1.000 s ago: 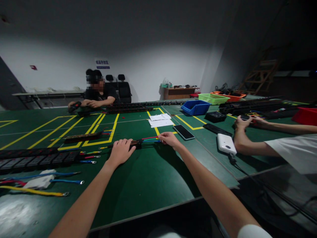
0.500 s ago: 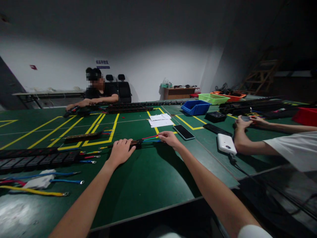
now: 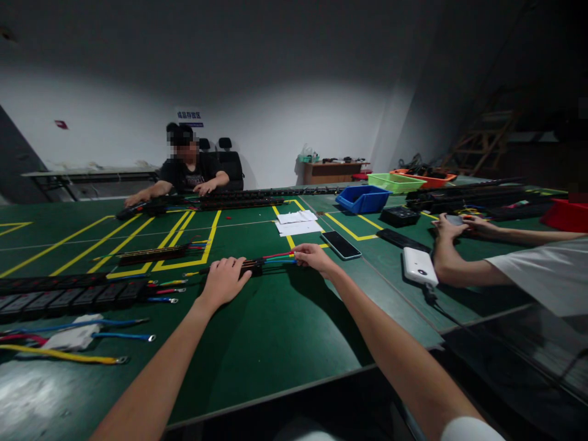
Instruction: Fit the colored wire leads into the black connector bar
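My left hand (image 3: 225, 278) lies over a narrow black strip with copper-coloured bars (image 3: 252, 264), its fingers curled across the far side and its thumb along the near side. Much of the strip is hidden under the palm. From its right end run red, green and blue wires (image 3: 277, 258). My right hand (image 3: 312, 256) is closed in a pinch at the far ends of these wires, and the tips are covered by the fingers. A similar strip with coloured wires (image 3: 154, 254) lies on the green table (image 3: 275, 355) beyond my left hand.
At left lie black modules (image 3: 78, 299) and thick cables with ring lugs (image 3: 68, 355). A phone (image 3: 340, 245), papers (image 3: 298, 223), a white device (image 3: 419, 266) and a blue bin (image 3: 362, 199) are to the right. One co-worker sits opposite; another's hands (image 3: 452, 225) work at right.
My hands and the strip stay almost in place. The co-worker opposite has leaned back to the right and drawn one hand toward their body.
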### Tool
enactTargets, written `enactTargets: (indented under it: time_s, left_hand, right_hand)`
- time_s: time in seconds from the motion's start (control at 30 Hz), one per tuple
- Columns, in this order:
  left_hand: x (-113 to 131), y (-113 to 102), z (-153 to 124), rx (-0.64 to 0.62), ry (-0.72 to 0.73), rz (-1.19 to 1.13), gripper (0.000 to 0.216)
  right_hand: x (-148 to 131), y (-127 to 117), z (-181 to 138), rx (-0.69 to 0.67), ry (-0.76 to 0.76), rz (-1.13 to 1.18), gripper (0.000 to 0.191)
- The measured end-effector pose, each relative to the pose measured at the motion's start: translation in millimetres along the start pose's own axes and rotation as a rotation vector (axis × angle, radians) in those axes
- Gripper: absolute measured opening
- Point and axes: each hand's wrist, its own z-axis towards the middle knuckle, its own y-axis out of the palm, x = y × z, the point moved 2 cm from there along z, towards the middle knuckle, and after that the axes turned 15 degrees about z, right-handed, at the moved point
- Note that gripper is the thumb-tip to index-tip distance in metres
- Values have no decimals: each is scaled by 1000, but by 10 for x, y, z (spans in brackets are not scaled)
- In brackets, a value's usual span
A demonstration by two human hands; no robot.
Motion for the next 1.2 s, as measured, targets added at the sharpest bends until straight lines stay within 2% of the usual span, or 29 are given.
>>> enactTargets:
  time_s: [0.2, 0.4, 0.6, 0.8, 1.0, 1.2]
  left_hand:
    - [-2, 15, 4, -1, -1, -13, 56]
    - [-6, 10, 0, -17, 2, -9, 56]
    - [-3, 17, 2, 18, 0, 11, 56]
    - [-4, 16, 7, -7, 0, -7, 57]
    - [-5, 18, 4, -12, 1, -16, 56]
    - [-3, 7, 1, -9, 8, 2, 58]
  right_hand:
    - [10, -27, 12, -3, 19, -24, 22]
    - [49, -19, 40, 23, 39, -33, 13]
    - [62, -4, 49, 45, -35, -17, 22]
    - [52, 8, 43, 29, -25, -10, 21]
    - [32, 18, 47, 44, -127, -45, 21]
    - [110, -27, 83, 19, -139, -143, 17]
